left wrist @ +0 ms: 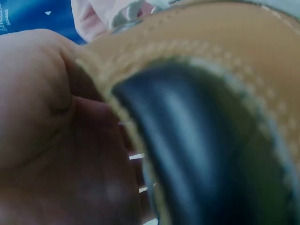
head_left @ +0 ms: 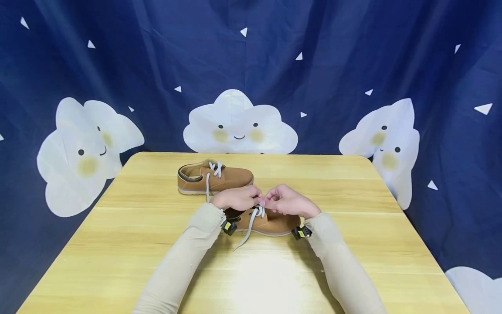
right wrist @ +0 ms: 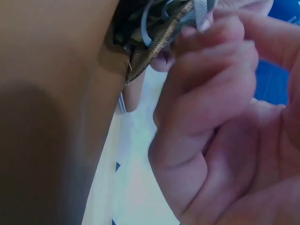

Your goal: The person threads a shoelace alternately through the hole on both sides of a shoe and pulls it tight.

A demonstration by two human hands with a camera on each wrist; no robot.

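Observation:
A brown shoe (head_left: 280, 223) with a pale grey shoelace (head_left: 251, 224) sits on the table beneath both hands, toe to the right. From above its lacing, my left hand (head_left: 240, 198) and right hand (head_left: 289, 200) meet fingertip to fingertip, each pinching the lace. One loose lace end drapes over the shoe's near side onto the table. In the left wrist view the dark-lined shoe opening (left wrist: 187, 136) hides most of the left fingers. Close by the tongue, the curled right-hand fingers (right wrist: 206, 93) hold the lace (right wrist: 200, 13) in the right wrist view.
Behind the left hand stands a second brown shoe (head_left: 235, 176), its lace crossed at the top with an end hanging down its side. The wooden table (head_left: 117, 244) reaches back to a dark blue curtain (head_left: 306, 83) printed with clouds.

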